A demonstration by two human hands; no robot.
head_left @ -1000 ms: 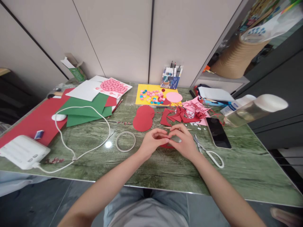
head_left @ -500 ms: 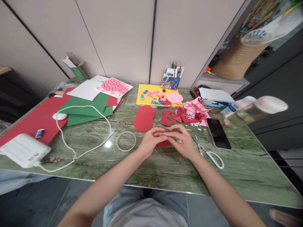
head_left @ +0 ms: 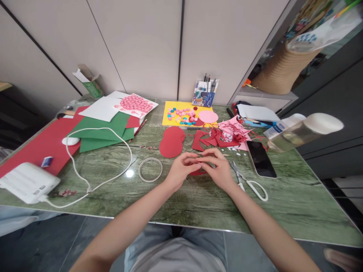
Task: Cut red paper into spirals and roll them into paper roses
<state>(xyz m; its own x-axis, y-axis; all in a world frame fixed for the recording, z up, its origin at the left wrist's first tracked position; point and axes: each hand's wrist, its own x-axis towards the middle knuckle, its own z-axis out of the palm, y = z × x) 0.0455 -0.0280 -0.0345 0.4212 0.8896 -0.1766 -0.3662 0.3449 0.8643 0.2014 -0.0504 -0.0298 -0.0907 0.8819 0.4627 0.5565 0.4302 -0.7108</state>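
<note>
My left hand and my right hand meet fingertip to fingertip above the table. Both are closed in a pinch, and whatever small thing lies between the fingers is hidden. Just under them shows a piece of red paper, mostly covered by my hands. Beyond my left hand lie overlapping red paper rounds. A roll of tape rests flat to the left. White-handled scissors lie open to the right of my right hand.
Red and pink paper scraps are heaped behind my hands, near a yellow sheet bearing small coloured pieces. A phone and a clear bottle stand right. A white cable loops from a white power bank at left.
My hands keep almost the same pose, fingertips together. The whole view has shifted very slightly; nothing on the table has visibly moved.
</note>
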